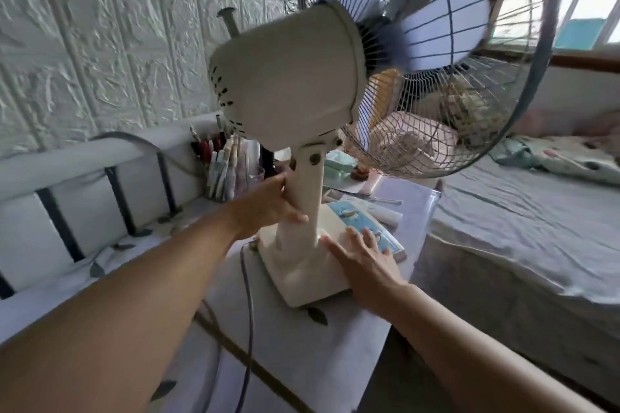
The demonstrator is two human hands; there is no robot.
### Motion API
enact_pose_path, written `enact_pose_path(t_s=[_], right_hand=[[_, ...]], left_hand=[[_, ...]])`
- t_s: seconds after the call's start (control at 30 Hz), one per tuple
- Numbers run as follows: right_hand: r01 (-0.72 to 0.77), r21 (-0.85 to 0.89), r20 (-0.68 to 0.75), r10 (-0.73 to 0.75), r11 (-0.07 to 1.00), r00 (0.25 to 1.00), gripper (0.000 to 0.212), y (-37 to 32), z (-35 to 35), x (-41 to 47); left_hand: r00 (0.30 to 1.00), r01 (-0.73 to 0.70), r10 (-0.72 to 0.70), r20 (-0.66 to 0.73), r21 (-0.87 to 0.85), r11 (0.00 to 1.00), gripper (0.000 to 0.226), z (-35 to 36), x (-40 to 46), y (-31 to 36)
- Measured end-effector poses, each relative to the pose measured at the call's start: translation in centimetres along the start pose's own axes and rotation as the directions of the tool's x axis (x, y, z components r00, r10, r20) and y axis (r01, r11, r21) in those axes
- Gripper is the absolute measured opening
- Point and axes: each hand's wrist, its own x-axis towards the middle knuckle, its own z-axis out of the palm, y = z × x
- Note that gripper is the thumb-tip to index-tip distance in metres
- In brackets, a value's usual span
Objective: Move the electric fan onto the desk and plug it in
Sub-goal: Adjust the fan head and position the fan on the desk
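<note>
From my remote seat I see the bed (523,221) filling the right side, its grey sheet rumpled, with the desk (302,345) just beside it under a pale cloth printed with dark leaves. On the desk stands the electric fan (295,77), upright, its square cream base (302,275) flat on the cloth near the desk's far end; the wire cage (453,60) faces away toward the window and the blades look smeared (whether from spinning or from camera blur I cannot tell). My left hand (268,208) is wrapped around the fan's neck (303,198), fingers curled behind it and thumb across the front, a closed hold. My right hand (362,258) lies flat and open on the base, fingers spread, their tips touching the blue control panel (364,225), gripping nothing. A grey power cord (249,329) leaves the base's near left corner and trails down across the cloth toward me; its plug is out of sight. Behind the neck, against the embossed white wall, a clear cup of pens (221,164) stands.
</note>
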Motion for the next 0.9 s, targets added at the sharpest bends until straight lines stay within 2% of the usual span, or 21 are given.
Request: enact_pose_path(t_s=[0.1, 0.23, 0.43, 0.57, 0.67, 0.7, 0.77, 0.83, 0.9], right_hand=[[-0.020, -0.020, 0.015, 0.020, 1.000, 1.000, 0.091, -0.4, -0.3, 0.7], [0.063, -0.061, -0.006, -0.063, 0.996, 0.998, 0.094, 0.5, -0.4, 0.5], [0.270, -0.059, -0.026, -0.272, 0.961, 0.962, 0.072, 2.4, -1.0, 1.0], [0.361, -0.088, -0.047, -0.366, 0.928, 0.930, 0.073, 2.8, -1.2, 2.3], [0.393, -0.100, -0.069, -0.401, 0.914, 0.914, 0.073, 3.2, -1.4, 2.8], [0.390, -0.108, -0.063, -0.398, 0.914, 0.915, 0.073, 3.2, -1.5, 2.7], [0.323, -0.069, -0.077, -0.328, 0.944, 0.942, 0.079, 2.9, -1.5, 2.1], [0.140, 0.128, -0.053, -0.134, 0.982, 0.990, 0.084, 2.1, -2.0, 1.0], [-0.048, 0.386, 0.125, -0.001, 0.921, 0.992, 0.088, 0.8, -2.8, -0.2]], left_hand=[[1.000, 0.015, -0.016, 0.016, 0.039, 0.999, 0.050, 0.0, 0.0, -0.1], [0.999, -0.005, 0.007, -0.038, 0.055, 0.998, 0.048, 0.3, -0.4, 0.1], [0.949, -0.009, 0.036, -0.313, 0.088, 0.996, 0.058, 2.6, -2.2, -0.2], [0.883, 0.057, -0.013, -0.470, 0.081, 0.995, 0.059, 3.9, -3.0, -0.1], [0.833, 0.117, -0.021, -0.553, 0.139, 0.983, 0.065, 4.9, -3.3, 0.0], [0.832, 0.117, -0.011, -0.555, 0.157, 0.981, 0.067, 5.0, -3.4, 0.1], [0.879, 0.082, -0.018, -0.476, 0.114, 0.990, 0.072, 4.5, -4.0, 0.4], [0.959, 0.067, -0.063, -0.276, 0.005, 0.998, 0.071, 3.0, -4.6, 0.9], [0.995, 0.082, -0.085, -0.056, -0.039, 0.996, 0.071, 1.5, -5.0, 1.2]])
